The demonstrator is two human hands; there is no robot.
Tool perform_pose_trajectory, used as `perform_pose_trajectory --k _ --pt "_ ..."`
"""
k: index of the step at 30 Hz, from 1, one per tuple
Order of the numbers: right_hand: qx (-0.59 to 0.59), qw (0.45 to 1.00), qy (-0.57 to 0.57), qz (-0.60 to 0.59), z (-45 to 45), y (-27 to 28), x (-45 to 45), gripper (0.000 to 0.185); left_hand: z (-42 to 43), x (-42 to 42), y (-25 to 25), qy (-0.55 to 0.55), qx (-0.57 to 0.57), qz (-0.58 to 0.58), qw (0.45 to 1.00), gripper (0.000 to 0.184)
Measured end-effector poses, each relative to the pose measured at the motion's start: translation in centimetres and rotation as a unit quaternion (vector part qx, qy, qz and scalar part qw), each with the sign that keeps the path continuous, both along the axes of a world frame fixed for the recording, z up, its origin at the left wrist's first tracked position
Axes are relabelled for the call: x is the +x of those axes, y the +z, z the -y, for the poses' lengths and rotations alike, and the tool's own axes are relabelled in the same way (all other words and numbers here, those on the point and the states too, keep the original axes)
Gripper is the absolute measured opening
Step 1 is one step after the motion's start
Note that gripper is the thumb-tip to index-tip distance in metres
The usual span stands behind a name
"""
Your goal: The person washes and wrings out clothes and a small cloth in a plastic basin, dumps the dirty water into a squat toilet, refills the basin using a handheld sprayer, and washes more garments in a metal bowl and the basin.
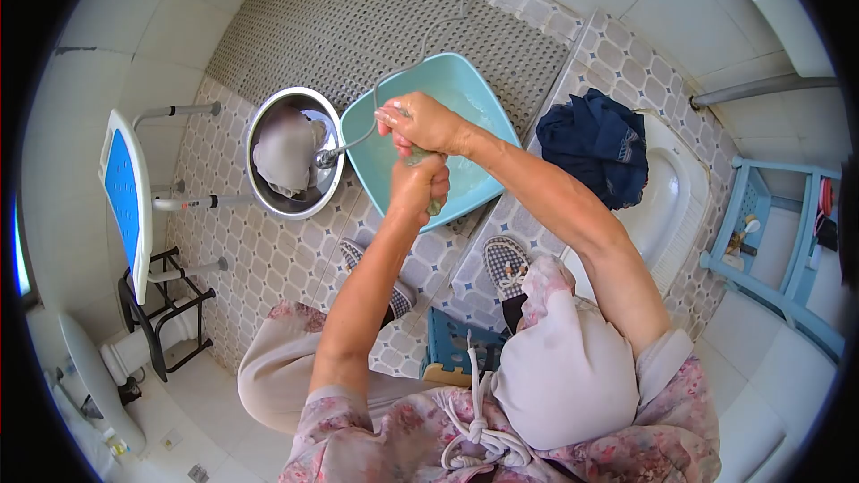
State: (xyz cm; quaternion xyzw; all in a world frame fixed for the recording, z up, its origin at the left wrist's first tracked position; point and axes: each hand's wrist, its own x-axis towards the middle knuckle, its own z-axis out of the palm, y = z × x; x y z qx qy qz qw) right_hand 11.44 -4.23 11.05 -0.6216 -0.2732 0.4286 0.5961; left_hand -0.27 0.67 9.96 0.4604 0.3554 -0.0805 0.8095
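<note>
Above the turquoise basin (pixel 488 199), my left hand (pixel 417 186) and my right hand (pixel 428 122) are both closed around a wet greenish cloth (pixel 419 155). One hand sits just over the other, and the cloth is bunched between them. Most of it is hidden inside my fingers; a short end hangs below my left hand. Water lies in the basin. A thin grey hose curves down over the basin's left side to a shower head (pixel 327 158), which rests at the rim of a steel bowl (pixel 259 194). Inside that bowl is a pale cloth (pixel 284 156).
Dark blue clothing (pixel 591 145) lies on the edge of a white squat toilet (pixel 673 215) at right. A grey perforated mat (pixel 304 13) covers the far floor. A blue folding seat (pixel 127 201) is on the left wall, a blue shelf (pixel 778 224) at right. A blue crate (pixel 461 340) is beneath me.
</note>
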Motion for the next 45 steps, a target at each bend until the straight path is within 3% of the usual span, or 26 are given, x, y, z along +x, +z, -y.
perform_pose_trajectory --k 4,6,9,11,14,19,23,27,29,30,33,36,38,39,42,45 --pt "-0.014 0.992 -0.125 0.017 -0.7 -3.5 -1.4 0.027 0.3 0.2 -5.3 0.022 0.218 -0.008 0.976 0.015" --pt "-0.032 0.984 -0.173 0.031 -0.7 -5.4 -1.8 0.023 0.2 0.5 -6.6 0.006 0.282 -0.037 0.959 0.026" --pt "-0.06 0.968 -0.245 -0.004 -0.8 -8.7 -1.6 0.025 1.6 1.1 -10.0 0.073 0.463 0.044 0.882 0.04" --pt "-0.057 0.957 -0.283 -0.008 -0.2 -9.4 -1.6 0.028 1.9 1.2 -10.9 0.048 0.469 0.045 0.881 0.045" --pt "-0.081 0.951 -0.298 -0.029 0.3 -10.7 -1.6 0.031 2.4 1.4 -9.8 -0.047 0.461 -0.069 0.884 0.047" --pt "-0.108 0.932 -0.345 -0.012 1.6 -13.3 -2.6 0.034 3.6 0.7 -10.9 -0.093 0.485 -0.092 0.865 0.046" --pt "-0.101 0.913 -0.389 -0.068 2.1 -16.0 -3.6 0.03 4.0 0.0 -12.0 -0.132 0.491 -0.131 0.851 0.04" --pt "-0.165 0.832 -0.505 -0.16 2.2 -20.5 -4.1 0.021 4.6 -1.1 -11.7 -0.176 0.508 -0.155 0.829 0.041" --pt "-0.188 0.821 -0.491 -0.223 2.6 -19.6 -3.6 0.018 5.4 -1.7 -11.1 -0.193 0.553 -0.153 0.796 0.041" --pt "-0.202 0.814 -0.481 -0.256 3.3 -19.4 -3.4 0.016 6.2 -2.5 -12.3 -0.134 0.634 -0.078 0.757 0.045" --pt "-0.094 0.829 -0.334 -0.439 5.8 -20.7 -1.4 0.013 6.4 -3.4 -9.3 -0.085 0.676 -0.017 0.732 0.05" --pt "-0.02 0.816 -0.223 -0.532 6.7 -18.7 -1.2 0.014 6.4 -3.8 -6.8 -0.013 0.375 -0.013 0.927 0.047" --pt "0.008 0.836 -0.214 -0.506 6.2 -18.9 -2.8 0.017 7.5 -2.8 -5.8 0.144 0.188 0.074 0.969 0.038" --pt "0.023 0.846 -0.208 -0.491 5.7 -18.8 -3.7 0.02 7.7 -2.5 -5.5 0.221 0.09 0.117 0.964 0.034" --pt "0.088 0.794 -0.265 -0.54 5.1 -12.2 -5.9 0.022 6.8 -2.5 -6.1 0.207 0.165 0.144 0.954 0.029" --pt "0.077 0.798 -0.322 -0.504 4.5 -10.6 -7.7 0.022 4.9 -2.6 -8.0 0.26 0.166 0.067 0.949 0.023"
